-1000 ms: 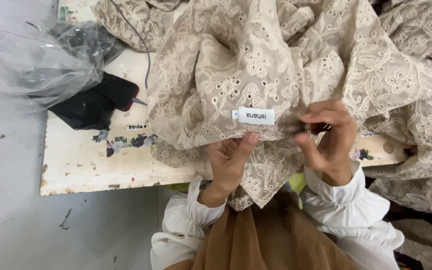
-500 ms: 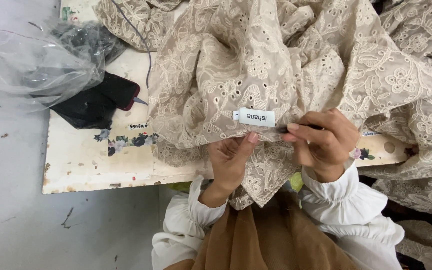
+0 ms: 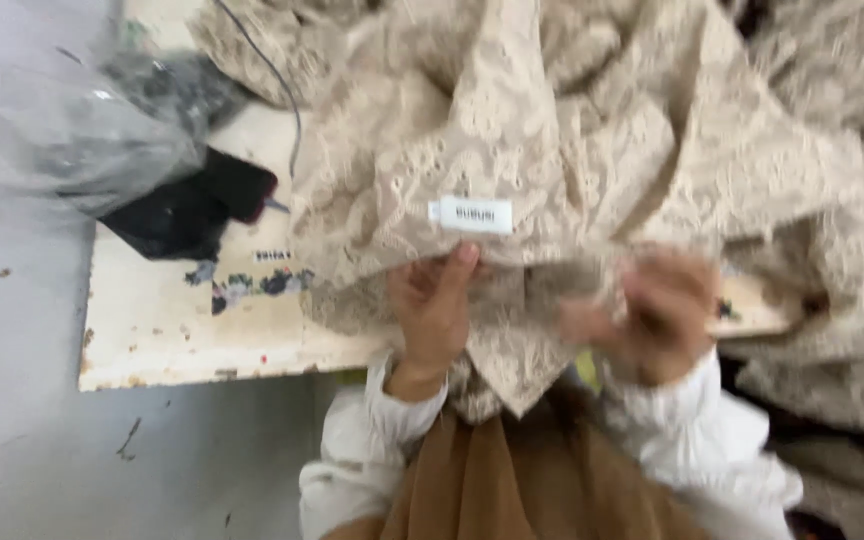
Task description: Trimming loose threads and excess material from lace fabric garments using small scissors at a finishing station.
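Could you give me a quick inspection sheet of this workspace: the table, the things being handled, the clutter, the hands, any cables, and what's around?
Surface: worn white table, paint chipped, scraps stuck on it.
Job's things: beige lace fabric heaped over the table, with a small white label.
Clutter: clear plastic bag; black object beside it.
Hands: left hand holds the fabric just below the label; right hand blurred, at the fabric's edge.
Cables: thin dark cord running under the fabric.
Surroundings: grey floor; more fabric piled at right.

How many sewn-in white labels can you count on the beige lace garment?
1. The white label sits at the middle of the beige lace garment, just above the left hand. Folds may hide others.
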